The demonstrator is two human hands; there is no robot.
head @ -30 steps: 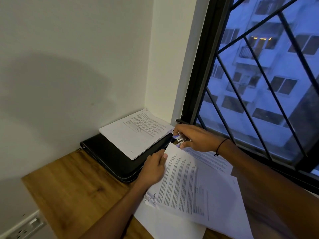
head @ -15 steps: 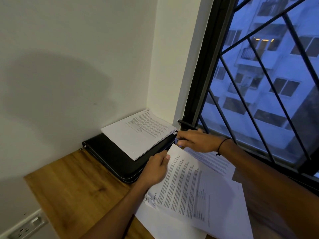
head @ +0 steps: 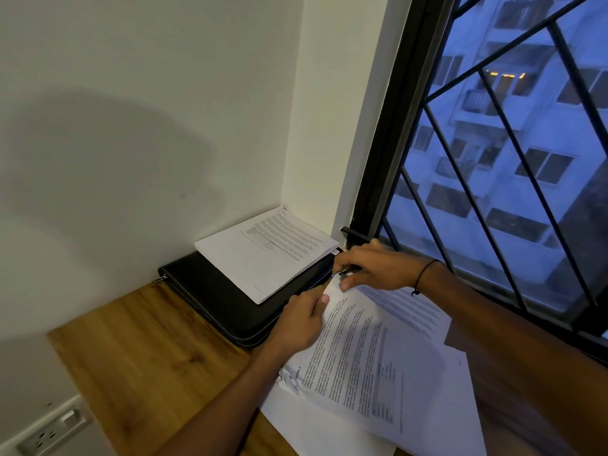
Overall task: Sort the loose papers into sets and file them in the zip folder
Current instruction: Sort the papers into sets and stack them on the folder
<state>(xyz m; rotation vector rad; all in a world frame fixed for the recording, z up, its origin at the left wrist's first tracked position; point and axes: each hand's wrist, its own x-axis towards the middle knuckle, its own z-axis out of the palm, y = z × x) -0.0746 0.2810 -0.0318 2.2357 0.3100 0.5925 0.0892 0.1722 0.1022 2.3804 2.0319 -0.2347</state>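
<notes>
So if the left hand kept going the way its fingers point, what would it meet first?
Probably the right hand, which is pinching the top corner of the printed sheet just beyond the left hand. Behind that lies the window frame, though depth is unclear.

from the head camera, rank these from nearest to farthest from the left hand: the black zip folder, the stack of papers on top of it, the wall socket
1. Black zip folder: just beyond the left hand, its near edge beside the knuckles.
2. Stack of papers: on the folder, towards the corner.
3. Wall socket: far left, below the desk edge.
</notes>
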